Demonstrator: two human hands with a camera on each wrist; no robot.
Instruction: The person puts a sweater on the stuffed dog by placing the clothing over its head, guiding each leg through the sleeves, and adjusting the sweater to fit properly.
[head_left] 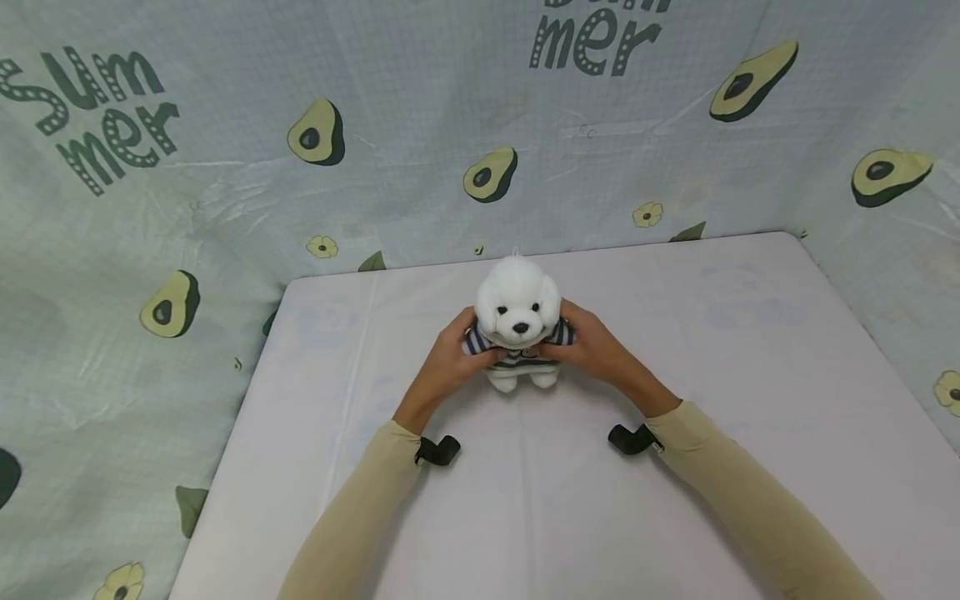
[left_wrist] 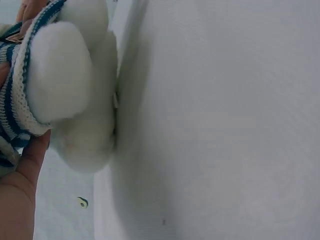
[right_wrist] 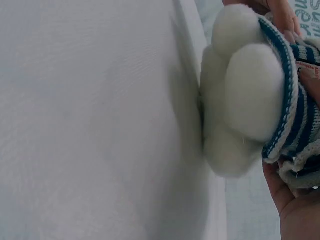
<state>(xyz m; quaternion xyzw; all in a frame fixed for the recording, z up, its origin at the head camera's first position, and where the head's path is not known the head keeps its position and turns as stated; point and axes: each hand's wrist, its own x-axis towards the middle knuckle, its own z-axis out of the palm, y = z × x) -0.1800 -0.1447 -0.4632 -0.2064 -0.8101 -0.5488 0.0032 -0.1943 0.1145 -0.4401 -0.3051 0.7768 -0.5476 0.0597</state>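
A white plush dog (head_left: 517, 310) in a blue-and-white striped shirt sits upright on the white table (head_left: 735, 350), facing me. My left hand (head_left: 447, 360) grips its left side, fingers curled round the shirt. My right hand (head_left: 592, 348) grips its other side the same way. In the left wrist view the dog's fluffy white paws (left_wrist: 75, 85) and striped shirt hem (left_wrist: 15, 115) fill the upper left, with my palm (left_wrist: 20, 195) under them. In the right wrist view the paws (right_wrist: 240, 95) and striped shirt (right_wrist: 295, 120) show at the right, my palm (right_wrist: 300, 210) beneath.
A cloth printed with avocados and the word "summer" (head_left: 112, 108) hangs behind and at both sides of the table. Black wrist mounts (head_left: 437, 451) (head_left: 632, 439) lie on the tabletop by my beige sleeves. Bare white tabletop lies all round the dog.
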